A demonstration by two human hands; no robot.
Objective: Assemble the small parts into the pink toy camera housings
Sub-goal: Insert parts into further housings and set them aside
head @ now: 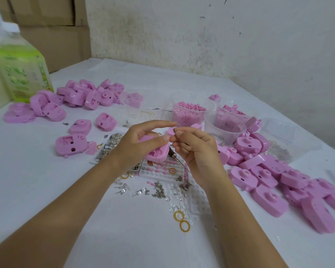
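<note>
My left hand (143, 140) grips a pink camera housing (156, 151) above the middle of the table, thumb on its upper face and index finger stretched out over it. My right hand (193, 146) pinches a small metal part (175, 129) at the housing's top edge. A thin dark tool (175, 154) is tucked under the right hand's curled fingers. Below the hands lie small screws (159, 188), clear rings and yellow rings (182, 221) on the white table.
Pink housings are piled at the back left (81, 97) and along the right (269, 171). A clear cup of pink pellets (189, 114), an empty clear cup (224, 128), clear parts trays and a green bottle (21, 70) stand around. Cardboard boxes line the back left.
</note>
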